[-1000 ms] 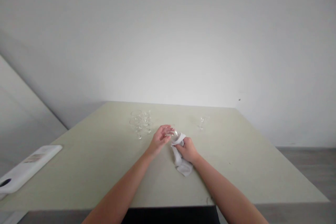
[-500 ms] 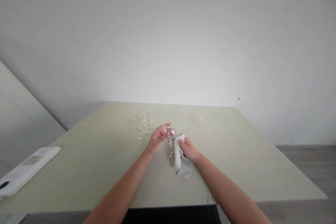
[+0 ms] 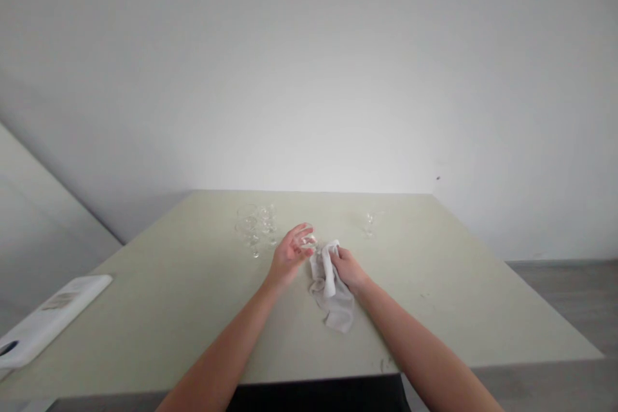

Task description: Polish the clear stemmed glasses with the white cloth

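Note:
In the head view my left hand (image 3: 288, 259) is closed round the bowl of a clear stemmed glass (image 3: 306, 241), which is tilted on its side. Its stem end points right, toward a light grey cloth (image 3: 332, 283). My right hand (image 3: 348, 268) grips that cloth, bunched at the top and hanging loose below. The cloth covers the far end of the glass, so I cannot see its foot. Several other clear stemmed glasses (image 3: 251, 228) stand in a cluster to the left of my left hand.
One more stemmed glass (image 3: 369, 222) stands alone toward the back right of the pale green table (image 3: 434, 309). At the left edge lies a white cutting board (image 3: 58, 312) with a label. A grey wall (image 3: 309, 77) rises behind the table.
My left hand has shifted slightly left with the glass and turned it a little. The cloth has moved slightly in my right hand and hangs more spread out below.

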A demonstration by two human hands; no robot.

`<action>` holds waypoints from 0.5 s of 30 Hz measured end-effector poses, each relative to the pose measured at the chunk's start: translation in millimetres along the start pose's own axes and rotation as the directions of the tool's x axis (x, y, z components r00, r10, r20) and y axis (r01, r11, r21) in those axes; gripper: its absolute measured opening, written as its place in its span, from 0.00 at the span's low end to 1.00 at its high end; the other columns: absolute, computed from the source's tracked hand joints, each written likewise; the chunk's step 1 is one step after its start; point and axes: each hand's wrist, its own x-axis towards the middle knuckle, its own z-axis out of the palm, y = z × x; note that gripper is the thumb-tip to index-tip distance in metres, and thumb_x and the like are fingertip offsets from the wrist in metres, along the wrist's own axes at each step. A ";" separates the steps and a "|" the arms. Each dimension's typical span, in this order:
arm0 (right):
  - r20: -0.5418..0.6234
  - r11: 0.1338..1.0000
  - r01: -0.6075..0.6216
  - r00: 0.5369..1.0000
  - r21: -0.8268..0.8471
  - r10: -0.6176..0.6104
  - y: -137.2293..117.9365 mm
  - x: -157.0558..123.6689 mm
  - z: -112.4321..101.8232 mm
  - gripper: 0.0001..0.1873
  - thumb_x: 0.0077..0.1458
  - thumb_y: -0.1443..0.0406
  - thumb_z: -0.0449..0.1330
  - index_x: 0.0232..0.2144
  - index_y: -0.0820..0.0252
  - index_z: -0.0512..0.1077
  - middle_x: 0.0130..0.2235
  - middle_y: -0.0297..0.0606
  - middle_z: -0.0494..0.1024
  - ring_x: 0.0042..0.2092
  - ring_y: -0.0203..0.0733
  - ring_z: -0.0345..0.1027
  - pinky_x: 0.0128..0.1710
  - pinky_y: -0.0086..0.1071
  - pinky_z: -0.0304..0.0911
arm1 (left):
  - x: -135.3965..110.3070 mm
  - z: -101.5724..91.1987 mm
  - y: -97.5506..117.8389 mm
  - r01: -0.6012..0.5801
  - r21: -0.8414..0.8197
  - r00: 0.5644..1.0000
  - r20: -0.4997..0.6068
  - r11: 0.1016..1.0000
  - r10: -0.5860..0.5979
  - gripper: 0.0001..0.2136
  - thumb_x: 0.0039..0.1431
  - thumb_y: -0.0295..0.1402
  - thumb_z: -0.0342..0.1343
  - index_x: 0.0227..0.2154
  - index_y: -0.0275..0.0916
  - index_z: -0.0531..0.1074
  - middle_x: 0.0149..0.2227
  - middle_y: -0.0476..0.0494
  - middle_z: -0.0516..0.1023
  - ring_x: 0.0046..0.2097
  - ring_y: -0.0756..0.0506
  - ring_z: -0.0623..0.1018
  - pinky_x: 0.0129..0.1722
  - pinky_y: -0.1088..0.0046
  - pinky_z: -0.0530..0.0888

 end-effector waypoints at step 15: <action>-0.056 0.904 0.161 0.979 -0.396 -0.198 -2.7 11.5 -5.8 0.13 0.56 0.59 0.54 0.24 0.62 0.68 0.24 0.30 0.68 0.28 0.35 0.58 0.29 0.30 0.54 | 26.0 33.7 32.3 -0.139 0.156 0.938 -0.295 0.978 0.180 0.30 0.49 0.39 0.66 0.54 0.44 0.64 0.55 0.37 0.71 0.51 0.41 0.76 0.50 0.62 0.74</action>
